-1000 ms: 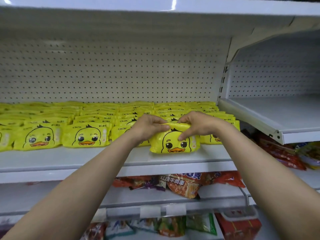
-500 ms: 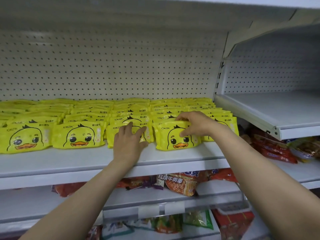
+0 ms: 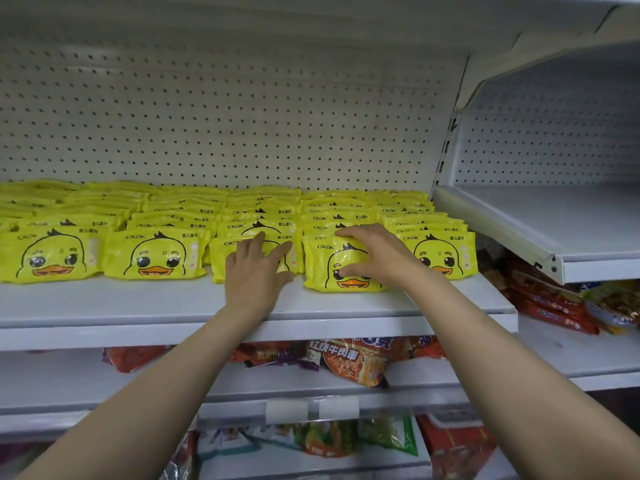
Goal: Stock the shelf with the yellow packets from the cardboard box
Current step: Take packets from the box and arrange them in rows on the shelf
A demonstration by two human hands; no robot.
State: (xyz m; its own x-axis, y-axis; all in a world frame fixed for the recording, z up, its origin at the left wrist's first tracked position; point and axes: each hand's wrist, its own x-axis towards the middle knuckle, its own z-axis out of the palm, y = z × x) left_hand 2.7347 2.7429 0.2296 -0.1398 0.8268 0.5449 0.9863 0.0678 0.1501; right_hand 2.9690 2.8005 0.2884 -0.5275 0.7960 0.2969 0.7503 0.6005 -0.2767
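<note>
Several rows of yellow duck-face packets [image 3: 152, 254] lie overlapped on the white shelf [image 3: 138, 299] in front of a pegboard back wall. My right hand [image 3: 374, 256] lies on the front packet [image 3: 329, 268] of the fourth row, fingers on its top edge and thumb curled against its face. My left hand [image 3: 258, 271] rests flat, fingers spread, on the front packet [image 3: 225, 258] of the third row. The cardboard box is out of view.
A bare white shelf [image 3: 554, 220] juts out at the upper right. Below are shelves with red and orange noodle packs [image 3: 349, 362] and green snack bags [image 3: 381, 438]. More red packs [image 3: 547, 306] lie at the right.
A second ago both hands held one packet upright at the shelf front. It now lies in its row, and my left hand has moved left onto the neighbouring packet.
</note>
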